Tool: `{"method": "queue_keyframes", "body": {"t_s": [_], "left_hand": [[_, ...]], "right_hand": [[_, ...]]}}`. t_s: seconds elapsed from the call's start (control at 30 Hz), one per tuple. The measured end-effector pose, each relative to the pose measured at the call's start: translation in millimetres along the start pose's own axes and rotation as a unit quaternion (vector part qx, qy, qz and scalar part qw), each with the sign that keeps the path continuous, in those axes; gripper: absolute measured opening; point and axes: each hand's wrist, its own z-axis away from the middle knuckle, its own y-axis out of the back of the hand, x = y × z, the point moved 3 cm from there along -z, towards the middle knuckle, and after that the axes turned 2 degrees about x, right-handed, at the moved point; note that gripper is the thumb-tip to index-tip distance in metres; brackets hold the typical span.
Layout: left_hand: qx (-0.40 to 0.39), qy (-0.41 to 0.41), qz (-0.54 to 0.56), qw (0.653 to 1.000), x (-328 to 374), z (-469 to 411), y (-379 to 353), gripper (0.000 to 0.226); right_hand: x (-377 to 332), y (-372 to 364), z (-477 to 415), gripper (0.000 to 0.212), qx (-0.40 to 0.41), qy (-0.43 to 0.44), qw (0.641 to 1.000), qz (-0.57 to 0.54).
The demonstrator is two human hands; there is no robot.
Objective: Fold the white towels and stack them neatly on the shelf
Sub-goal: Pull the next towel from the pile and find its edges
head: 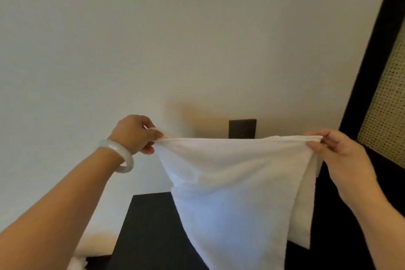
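Note:
A white towel hangs in the air in front of me, stretched by its top edge. My left hand pinches the towel's upper left corner; a pale bangle sits on that wrist. My right hand pinches the upper right corner, where a second layer of cloth hangs behind the front one. The towel's lower part runs out of the frame at the bottom. It hangs over a dark flat surface.
A plain cream wall fills the upper view, with a dark square wall plate just behind the towel's top edge. A black frame with a woven cane panel stands at the right. Some white fabric lies at the lower left.

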Motion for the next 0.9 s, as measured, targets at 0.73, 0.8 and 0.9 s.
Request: {"method": "queue_keyframes", "body": {"t_s": [0.73, 0.8, 0.9], "left_hand": [[-0.023, 0.132, 0.184, 0.974, -5, 17, 89, 0.005], [-0.017, 0.135, 0.165, 0.977, -7, 10, 82, 0.008], [0.036, 0.122, 0.261, 0.957, 12, 0, 92, 0.011]], "right_hand": [[-54, -35, -37, 0.008, -0.064, 0.029, 0.985, 0.158], [-48, -43, -42, 0.003, -0.079, 0.014, 0.980, 0.181], [-64, -40, -53, 0.009, -0.063, 0.012, 0.991, 0.116]]}}
